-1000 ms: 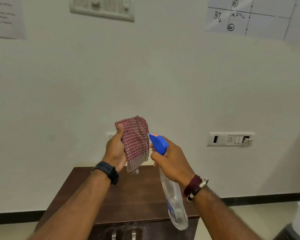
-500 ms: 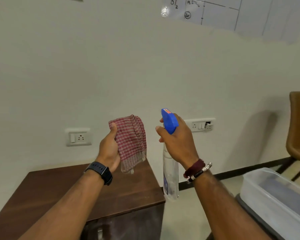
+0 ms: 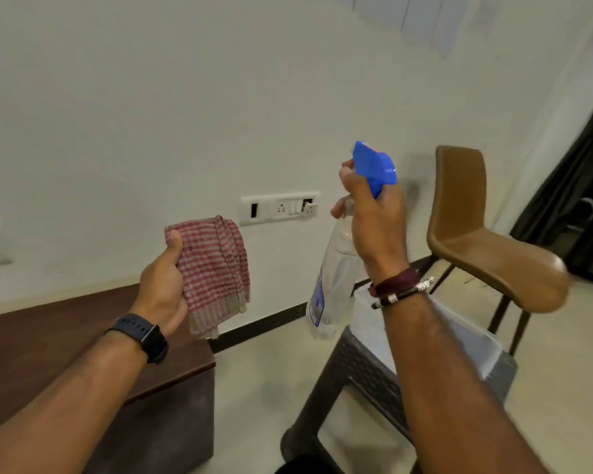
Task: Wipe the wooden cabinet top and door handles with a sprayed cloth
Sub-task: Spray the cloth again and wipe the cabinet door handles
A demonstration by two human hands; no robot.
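Observation:
My left hand (image 3: 163, 289) grips a folded red-and-white checked cloth (image 3: 216, 268), held up in the air above the right end of the dark wooden cabinet (image 3: 48, 340). My right hand (image 3: 374, 217) grips a clear spray bottle (image 3: 332, 285) by its neck, fingers round the trigger under the blue spray head (image 3: 374, 165). The bottle hangs to the right of the cloth, a gap between them, over the floor beyond the cabinet's right edge. The cabinet's door handles are out of view.
A dark woven stool (image 3: 353, 381) carrying a clear plastic tub (image 3: 473, 340) stands below my right forearm. A brown chair (image 3: 476, 241) is at the right by the white wall. A socket panel (image 3: 279, 208) sits on the wall behind the cloth.
The view has swung right: the cabinet slid to the lower left, and the stool, tub and chair came into sight. The bottle moved away from the cloth to the right.

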